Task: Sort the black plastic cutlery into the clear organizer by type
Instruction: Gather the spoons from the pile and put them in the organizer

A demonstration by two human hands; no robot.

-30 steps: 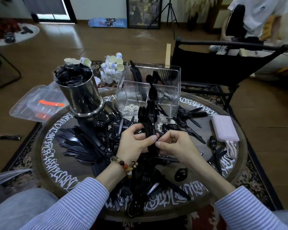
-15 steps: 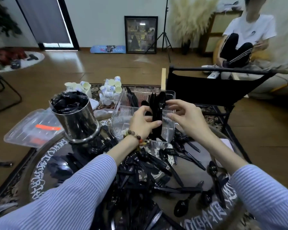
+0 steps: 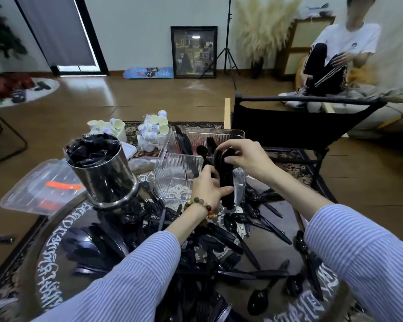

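Observation:
A stacked bundle of black plastic spoons [image 3: 225,180] stands upright at the clear ribbed organizer [image 3: 175,177], over its front right compartment. My left hand [image 3: 207,187] grips the bundle's lower half. My right hand [image 3: 244,156] pinches its top from above. A single spoon [image 3: 201,151], a fork and some knives [image 3: 183,141] stand in the organizer's back compartments. Loose black cutlery [image 3: 233,231] lies scattered across the round table [image 3: 49,259] below my arms.
A steel canister [image 3: 102,173] stuffed with black plastic stands left of the organizer. A clear lidded tray [image 3: 37,189] sits at the table's left edge. Paper cups [image 3: 154,131] pile up behind. A black folding chair [image 3: 296,126] stands beyond, and a person sits at the far right.
Both hands lifted the spoon bundle from the table pile up to the organizer. Since half a second ago the bundle has sunk lower at the front right compartment.

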